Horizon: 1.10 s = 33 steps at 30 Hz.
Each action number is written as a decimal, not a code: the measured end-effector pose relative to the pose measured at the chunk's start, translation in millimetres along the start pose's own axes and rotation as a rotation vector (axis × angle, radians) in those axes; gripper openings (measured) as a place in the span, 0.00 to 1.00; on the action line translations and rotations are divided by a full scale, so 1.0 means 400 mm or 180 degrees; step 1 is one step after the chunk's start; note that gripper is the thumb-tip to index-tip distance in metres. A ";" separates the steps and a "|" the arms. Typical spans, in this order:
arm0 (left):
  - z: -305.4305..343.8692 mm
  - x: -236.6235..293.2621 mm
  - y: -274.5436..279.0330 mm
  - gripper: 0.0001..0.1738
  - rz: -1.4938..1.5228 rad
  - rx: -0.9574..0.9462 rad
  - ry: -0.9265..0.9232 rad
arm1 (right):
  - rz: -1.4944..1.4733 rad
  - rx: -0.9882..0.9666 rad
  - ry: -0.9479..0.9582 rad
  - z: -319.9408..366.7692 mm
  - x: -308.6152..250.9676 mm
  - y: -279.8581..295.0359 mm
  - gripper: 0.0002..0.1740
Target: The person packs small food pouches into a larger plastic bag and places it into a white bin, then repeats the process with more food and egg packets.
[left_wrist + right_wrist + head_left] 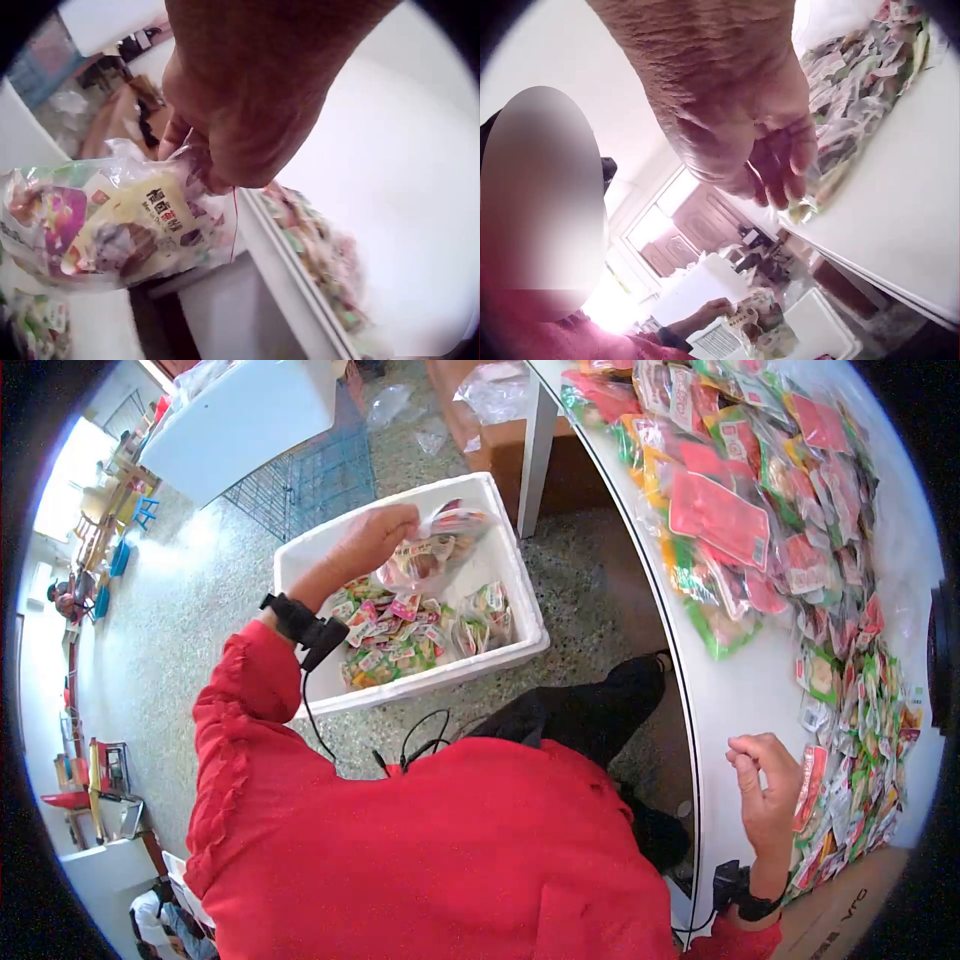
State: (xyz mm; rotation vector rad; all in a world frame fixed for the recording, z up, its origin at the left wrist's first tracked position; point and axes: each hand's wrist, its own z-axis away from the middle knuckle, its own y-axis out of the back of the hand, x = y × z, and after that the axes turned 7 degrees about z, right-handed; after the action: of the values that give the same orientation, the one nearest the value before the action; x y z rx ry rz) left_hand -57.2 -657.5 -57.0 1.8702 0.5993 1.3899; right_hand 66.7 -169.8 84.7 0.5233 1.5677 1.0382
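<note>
The left hand (375, 540) pinches the gathered top of a clear plastic bag (425, 560) over a white foam box (400, 693). In the left wrist view, the bag (127, 232) holds colourful snack packets, and the hand (240, 127) grips its neck. Small packets (395, 635) and another filled bag (482, 622) lie inside the box. Above the white table, the right hand (768, 790) has its fingers bent, with nothing seen in them, beside a pile of packets (860, 760). The right wrist view shows this hand (742, 135) with its fingers loosely curled.
Larger packets (720, 510) are heaped on the far part of the white table (725, 700). A blue wire rack (315, 480) and a white surface (245, 425) stand beyond the box. Clear plastic (390, 405) lies on the floor. A cardboard box (850, 910) is near the table's close end.
</note>
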 end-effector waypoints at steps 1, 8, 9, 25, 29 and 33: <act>-0.007 -0.067 -0.028 0.06 0.0019 -0.0012 -0.0020 | 0.0465 0.0243 0.0279 -0.008 0.008 -0.015 0.06; -0.042 -0.511 -0.276 0.08 -0.0198 0.0483 0.1133 | 0.1396 0.0205 0.0318 -0.003 0.075 -0.115 0.10; -0.041 -0.567 -0.312 0.08 -0.0154 0.0729 0.1326 | 0.1311 0.0364 0.0339 -0.004 0.085 -0.122 0.11; -0.136 -0.661 -0.755 0.09 0.0442 0.1419 0.1547 | 0.1459 0.0387 -0.0083 0.018 0.130 -0.152 0.09; -0.144 -0.753 -0.886 0.11 0.0592 0.0439 0.0926 | 0.1516 0.0327 -0.0119 0.019 0.132 -0.149 0.09; -0.215 -0.717 -0.854 0.11 0.2087 -0.0432 0.1599 | 0.1460 0.0277 -0.0150 0.025 0.133 -0.145 0.11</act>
State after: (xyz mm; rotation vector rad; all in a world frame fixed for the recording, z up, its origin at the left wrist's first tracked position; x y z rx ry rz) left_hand -210.7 -626.0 -483.3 1.6728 0.0967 2.2986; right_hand 73.1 -154.1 7.1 0.9924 1.4890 1.2901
